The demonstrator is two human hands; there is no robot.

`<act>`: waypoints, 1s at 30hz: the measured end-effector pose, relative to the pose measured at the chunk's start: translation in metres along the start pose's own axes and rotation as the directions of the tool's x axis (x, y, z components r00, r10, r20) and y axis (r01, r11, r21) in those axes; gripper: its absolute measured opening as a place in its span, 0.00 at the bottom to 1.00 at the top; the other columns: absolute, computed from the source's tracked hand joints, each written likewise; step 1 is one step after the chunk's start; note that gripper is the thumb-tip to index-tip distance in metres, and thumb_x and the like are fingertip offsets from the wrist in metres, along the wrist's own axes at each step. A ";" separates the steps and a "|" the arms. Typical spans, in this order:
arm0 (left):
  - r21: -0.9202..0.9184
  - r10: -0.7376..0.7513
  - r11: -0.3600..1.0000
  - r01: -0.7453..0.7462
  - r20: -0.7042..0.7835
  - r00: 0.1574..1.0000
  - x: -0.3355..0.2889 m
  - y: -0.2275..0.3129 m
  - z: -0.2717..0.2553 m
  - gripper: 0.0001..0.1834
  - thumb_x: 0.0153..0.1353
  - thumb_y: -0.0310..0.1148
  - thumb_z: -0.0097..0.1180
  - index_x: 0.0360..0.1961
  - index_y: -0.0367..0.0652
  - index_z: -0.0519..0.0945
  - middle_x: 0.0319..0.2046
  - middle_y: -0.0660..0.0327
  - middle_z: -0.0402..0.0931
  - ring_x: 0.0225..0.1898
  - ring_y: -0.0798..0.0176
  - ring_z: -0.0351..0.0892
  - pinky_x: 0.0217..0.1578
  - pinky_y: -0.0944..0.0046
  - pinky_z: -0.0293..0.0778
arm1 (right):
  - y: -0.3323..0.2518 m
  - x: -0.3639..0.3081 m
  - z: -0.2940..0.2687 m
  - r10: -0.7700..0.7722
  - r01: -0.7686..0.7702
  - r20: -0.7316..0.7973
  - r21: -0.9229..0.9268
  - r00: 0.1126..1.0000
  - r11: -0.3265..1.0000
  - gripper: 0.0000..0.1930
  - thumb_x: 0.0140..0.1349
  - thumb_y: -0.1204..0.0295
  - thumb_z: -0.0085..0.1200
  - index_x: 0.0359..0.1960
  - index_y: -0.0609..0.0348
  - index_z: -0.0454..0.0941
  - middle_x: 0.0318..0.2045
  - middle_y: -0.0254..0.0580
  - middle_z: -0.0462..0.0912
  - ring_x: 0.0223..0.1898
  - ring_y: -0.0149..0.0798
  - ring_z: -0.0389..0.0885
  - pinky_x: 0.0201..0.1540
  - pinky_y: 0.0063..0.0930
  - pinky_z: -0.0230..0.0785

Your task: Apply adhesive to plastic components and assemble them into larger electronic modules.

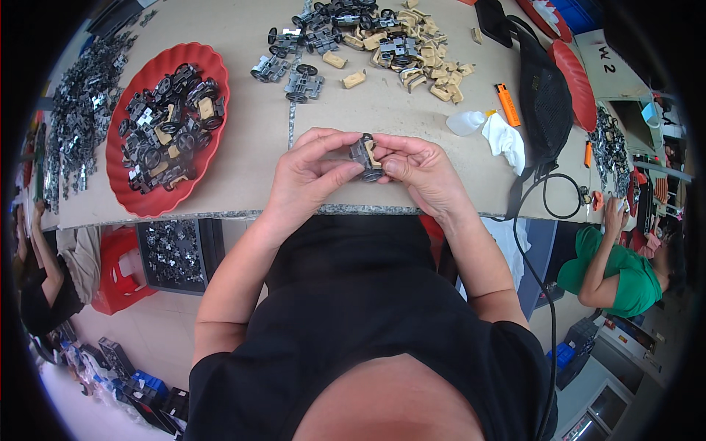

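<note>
Between my two hands, just above the table's near edge, is a small toy car chassis [360,153] of grey plastic with black wheels and a tan piece on its right side. My left hand [312,173] pinches it from the left between thumb and fingers. From the right, my right hand [419,167] grips it with thumb and fingertips at the tan piece. Beyond my hands lie a pile of tan plastic parts [434,62] and several grey chassis with black wheels [303,82]. Fingers partly cover the held chassis.
A red scalloped tray [118,173] of chassis with tan pieces stands at left, beside a heap of grey parts [84,103]. To the right are a white bottle [465,123], an orange cutter [507,104], white tissue [504,141], a black bag [544,103] and a cable. People sit at both sides.
</note>
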State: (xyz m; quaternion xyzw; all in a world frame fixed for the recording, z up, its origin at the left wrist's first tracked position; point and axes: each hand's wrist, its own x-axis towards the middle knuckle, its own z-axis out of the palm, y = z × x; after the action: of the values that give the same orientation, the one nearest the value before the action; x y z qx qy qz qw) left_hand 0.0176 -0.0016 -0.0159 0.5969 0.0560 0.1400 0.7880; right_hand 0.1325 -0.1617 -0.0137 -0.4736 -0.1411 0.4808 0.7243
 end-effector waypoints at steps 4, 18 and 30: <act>0.000 -0.016 1.000 0.016 0.010 1.000 0.000 -0.001 -0.003 0.18 0.52 0.16 0.55 0.47 0.35 0.74 0.44 0.62 0.63 0.44 0.65 0.75 0.48 0.69 0.75 | -0.002 0.003 0.001 -0.009 0.009 0.020 0.008 1.000 1.000 0.18 0.54 0.80 0.55 0.48 0.65 0.73 0.37 0.39 0.78 0.37 0.29 0.77 0.38 0.20 0.73; 0.089 0.133 0.987 -0.131 -0.015 0.991 -0.005 -0.006 0.002 0.16 0.49 0.13 0.57 0.40 0.34 0.72 0.42 0.60 0.62 0.42 0.63 0.76 0.45 0.67 0.77 | -0.002 -0.008 0.011 -0.213 0.229 0.084 -0.348 0.973 0.909 0.14 0.53 0.80 0.57 0.43 0.67 0.76 0.42 0.41 0.74 0.43 0.31 0.75 0.45 0.22 0.70; 0.138 0.060 0.989 -0.049 -0.079 0.995 -0.004 0.001 0.005 0.19 0.47 0.13 0.58 0.42 0.34 0.71 0.43 0.60 0.61 0.43 0.64 0.75 0.46 0.67 0.77 | 0.005 -0.004 0.014 -0.342 0.361 0.148 -0.583 0.928 0.728 0.20 0.45 0.82 0.63 0.43 0.65 0.77 0.43 0.41 0.73 0.43 0.31 0.74 0.45 0.23 0.69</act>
State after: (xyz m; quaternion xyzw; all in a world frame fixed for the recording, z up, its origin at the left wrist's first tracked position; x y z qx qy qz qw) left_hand 0.0150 -0.0071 -0.0138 0.6440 0.0816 0.1822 0.7385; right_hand 0.1181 -0.1570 -0.0092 -0.6358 -0.3840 0.2724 0.6116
